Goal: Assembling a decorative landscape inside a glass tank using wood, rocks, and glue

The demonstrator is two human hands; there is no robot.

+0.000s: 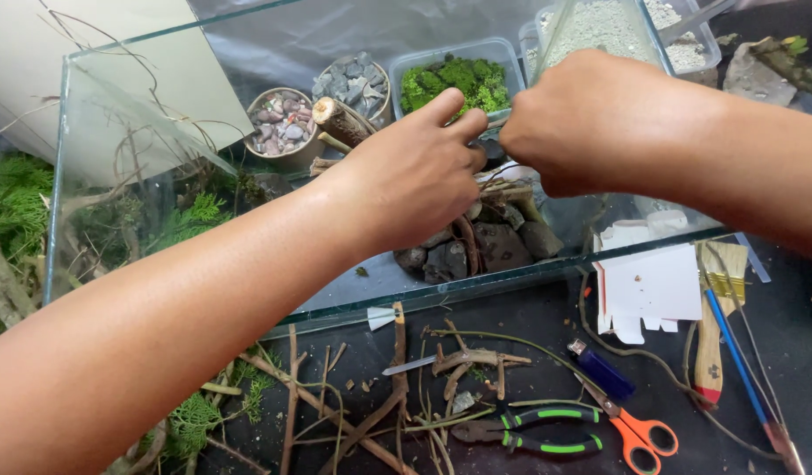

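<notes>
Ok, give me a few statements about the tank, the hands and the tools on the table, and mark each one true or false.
1. Both hands, left hand and right hand, are inside the glass tank. True.
2. The stones in the tank are bright white. False: they are dark grey.
3. The scissors have orange handles. True.
4. The tub of moss lies in front of the tank, by the pliers. False: it stands behind the tank.
5. A paintbrush lies on the table right of the tank. True.
6. The pliers are in the right hand. False: they lie on the table.
</notes>
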